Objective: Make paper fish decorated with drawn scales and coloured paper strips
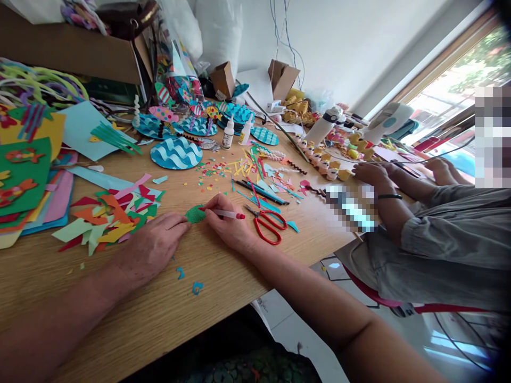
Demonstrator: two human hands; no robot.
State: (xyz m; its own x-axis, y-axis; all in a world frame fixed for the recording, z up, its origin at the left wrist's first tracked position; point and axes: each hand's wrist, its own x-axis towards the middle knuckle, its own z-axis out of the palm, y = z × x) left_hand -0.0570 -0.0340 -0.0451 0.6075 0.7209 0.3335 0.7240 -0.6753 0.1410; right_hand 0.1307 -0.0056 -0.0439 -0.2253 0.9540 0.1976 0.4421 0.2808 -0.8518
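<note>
In the head view, the green paper piece (pixel 195 214) lies on the wooden table (pixel 99 292) between the person's two hands, small and leaf-like in outline, with fine marks over its surface; the left hand (pixel 156 246) is low over the tabletop, its fingers close together and slightly bent, the fingertips at the piece's left edge; whether they pinch it or merely press it down I cannot tell; the right hand (pixel 232 230) is closed in a writing grip round a slim pen (pixel 229 214) with a red end, its point at the right part of the green piece; the piece should be very light and thin, bending easily, apt to skid on the smooth wood and to crease or tear if squeezed, so it is best steadied flat with light fingertips near its rim and lifted by an edge; the pen looks stiff, light and rather slick, best taken low on the barrel near its point; red-handled scissors (pixel 271 224) lie just beyond the right wrist, a heap of coloured paper scraps (pixel 114 221) beside the left hand, and blue offcuts (pixel 197 288) nearer the person.
</note>
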